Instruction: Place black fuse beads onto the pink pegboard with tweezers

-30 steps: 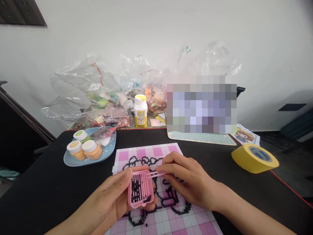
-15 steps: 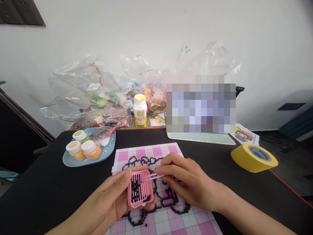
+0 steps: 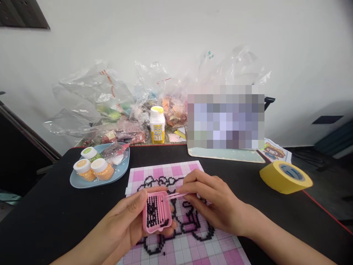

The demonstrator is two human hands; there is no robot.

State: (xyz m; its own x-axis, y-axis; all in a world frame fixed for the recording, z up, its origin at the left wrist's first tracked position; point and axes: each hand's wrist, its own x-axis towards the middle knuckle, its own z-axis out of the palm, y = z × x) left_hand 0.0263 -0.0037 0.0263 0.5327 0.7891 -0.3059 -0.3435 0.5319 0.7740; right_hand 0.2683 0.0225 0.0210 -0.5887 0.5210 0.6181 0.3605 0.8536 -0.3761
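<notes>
A small pink ridged tray (image 3: 162, 209) is gripped in my left hand (image 3: 135, 215), thumb along its left edge. Black beads lie in its grooves, mostly on the left side, with a clump near the lower right. Between the fingers of my right hand (image 3: 213, 202) are pale pink tweezers (image 3: 175, 196), their tips at the tray's upper right grooves. I cannot make out whether a bead is between the tips. Beneath both hands lies a pink and white checkered pegboard (image 3: 223, 254), with black beads outlining a figure that my hands partly cover.
On the left, a blue plate (image 3: 125, 171) carries several bead jars (image 3: 102, 170) and a plastic bag. A white and yellow bottle (image 3: 157, 125) stands behind, before bagged beads (image 3: 173, 110). Yellow tape (image 3: 285, 178) lies at right, and a blurred panel stands at the back.
The tweezers' tips have drawn slightly right and up within the tray. My right hand has shifted a little to the right; my left hand still holds the tray.
</notes>
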